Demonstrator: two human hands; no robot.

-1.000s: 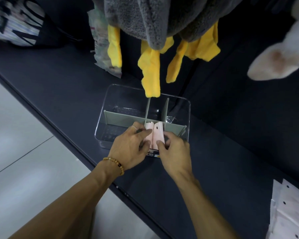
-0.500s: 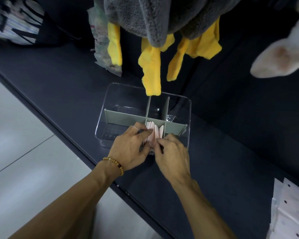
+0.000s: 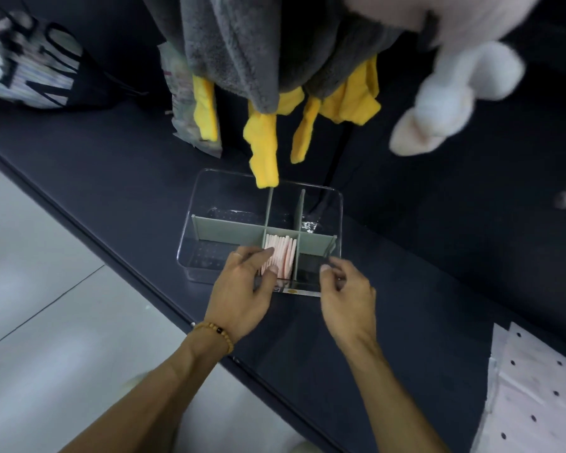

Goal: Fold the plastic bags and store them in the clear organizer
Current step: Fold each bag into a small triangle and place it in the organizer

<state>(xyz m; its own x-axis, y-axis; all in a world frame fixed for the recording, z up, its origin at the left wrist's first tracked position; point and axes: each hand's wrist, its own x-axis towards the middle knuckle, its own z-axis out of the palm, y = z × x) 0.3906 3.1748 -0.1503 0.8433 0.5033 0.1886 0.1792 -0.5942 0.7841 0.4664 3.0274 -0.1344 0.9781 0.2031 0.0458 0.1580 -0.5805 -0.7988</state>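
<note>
I judged this to be the tail of the storing step. The folded pink bags (image 3: 280, 256) stood on edge in the middle front compartment of the clear organizer (image 3: 206, 191), packed between two grey dividers (image 3: 229, 232). My left hand (image 3: 242, 289) rested against the left side of that stack, thumb and fingertips touching the bags and steadying them rather than closing round them. My right hand (image 3: 347, 295) sat just beside the organizer's front right corner, apart from the bags, fingers loosely curled; the blur there was heavy enough that I could not say for certain whether it touched the rim, but it seemed to hold nothing.

The next move, as I read it, called for letting go of the stack gently so the bags would not fan out, then reaching well to the right for the white dotted sheets (image 3: 536, 387) lying at the edge of the dark counter (image 3: 111, 178), which looked like the next bags to fold. The other compartments looked free.

Overhead, a grey plush toy (image 3: 242, 44) with yellow feet (image 3: 263, 152) hung low, one foot dangling over the organizer's back wall, and a white plush limb (image 3: 438, 103) hung to the right. Neither blocked the front compartments, though the yellow foot would crowd any reach into the rear ones. A printed packet (image 3: 180, 103) leaned behind, and a dark lettered bag (image 3: 30, 67) lay far left.
</note>
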